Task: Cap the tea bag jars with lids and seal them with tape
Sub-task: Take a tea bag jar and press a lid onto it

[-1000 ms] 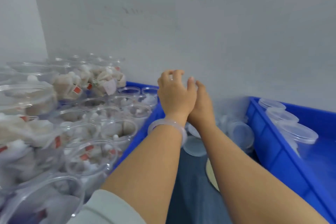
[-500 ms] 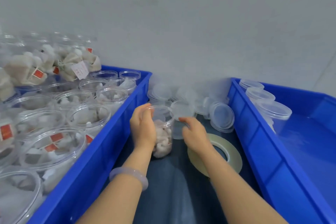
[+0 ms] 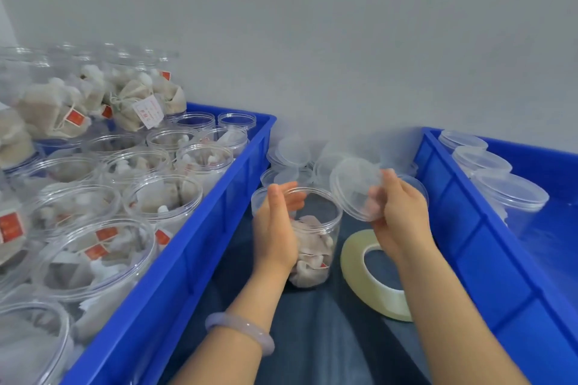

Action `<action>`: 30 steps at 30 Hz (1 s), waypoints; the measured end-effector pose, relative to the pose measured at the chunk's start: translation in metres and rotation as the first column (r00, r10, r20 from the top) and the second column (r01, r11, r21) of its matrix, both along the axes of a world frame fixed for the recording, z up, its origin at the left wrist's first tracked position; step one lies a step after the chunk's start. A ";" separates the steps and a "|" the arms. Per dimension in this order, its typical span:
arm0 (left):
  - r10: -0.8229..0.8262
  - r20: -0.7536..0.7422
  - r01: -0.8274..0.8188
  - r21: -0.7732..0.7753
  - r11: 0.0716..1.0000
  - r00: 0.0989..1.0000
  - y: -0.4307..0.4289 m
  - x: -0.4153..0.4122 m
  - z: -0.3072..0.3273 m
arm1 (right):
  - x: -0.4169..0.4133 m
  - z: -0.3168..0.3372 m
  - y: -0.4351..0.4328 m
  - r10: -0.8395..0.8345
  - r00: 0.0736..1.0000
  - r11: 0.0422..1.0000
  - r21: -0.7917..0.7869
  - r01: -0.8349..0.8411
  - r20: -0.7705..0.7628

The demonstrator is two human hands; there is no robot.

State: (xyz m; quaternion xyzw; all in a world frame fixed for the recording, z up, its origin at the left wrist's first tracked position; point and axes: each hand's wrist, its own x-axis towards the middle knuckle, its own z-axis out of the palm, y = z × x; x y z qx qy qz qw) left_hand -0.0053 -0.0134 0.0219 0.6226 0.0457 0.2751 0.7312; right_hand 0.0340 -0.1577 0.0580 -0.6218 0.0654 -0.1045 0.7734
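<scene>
A clear plastic jar (image 3: 316, 247) with tea bags in its bottom stands uncapped on my lap between two blue crates. My left hand (image 3: 275, 228) grips its left side near the rim. My right hand (image 3: 400, 215) holds a clear round lid (image 3: 353, 187) tilted just right of and above the jar's mouth. A roll of clear tape (image 3: 372, 278) lies beside the jar under my right wrist. A heap of loose lids (image 3: 300, 156) sits behind the jar against the wall.
The left blue crate (image 3: 200, 247) is full of open jars of tea bags (image 3: 93, 247), with more stacked at the back. The right blue crate (image 3: 463, 228) holds capped jars (image 3: 506, 190) along its far side. A grey wall closes the back.
Both hands came down from the lid heap. The left hand brought the jar nearer on my lap, and the right hand lifted a lid up beside the jar's mouth.
</scene>
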 end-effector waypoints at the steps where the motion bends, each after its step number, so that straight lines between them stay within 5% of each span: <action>1: 0.002 0.004 -0.002 0.009 1.000 1.000 -0.004 -0.001 0.000 | -0.002 0.006 -0.001 0.076 0.996 0.993 -0.086 -0.080 -0.046; 5: 0.000 0.022 0.000 -0.010 1.000 1.000 -0.008 -0.001 -0.003 | -0.009 0.001 0.012 0.095 0.993 0.846 -0.520 -0.118 -0.071; 11: -0.018 0.061 0.023 -0.071 0.997 0.998 -0.004 0.001 -0.007 | -0.021 0.011 0.053 0.109 0.965 0.890 -0.455 0.012 0.238; 14: -0.086 0.087 0.098 -0.144 0.985 0.993 -0.003 0.002 -0.009 | -0.029 0.012 0.060 0.209 0.955 0.780 -0.625 -0.032 0.212; 20: -0.008 0.049 0.009 -0.024 1.000 0.999 -0.004 0.004 -0.015 | -0.037 0.012 0.048 0.454 0.871 0.518 -0.851 -0.087 0.187; 25: 0.006 0.056 -0.003 -0.039 0.999 0.998 -0.003 0.004 -0.010 | -0.038 0.014 0.047 0.469 0.862 0.464 -0.884 -0.056 0.192; 30: -0.083 0.076 0.091 -0.107 0.990 0.994 -0.001 0.006 -0.013 | -0.032 0.018 0.033 0.589 0.803 0.438 -0.872 -0.219 0.094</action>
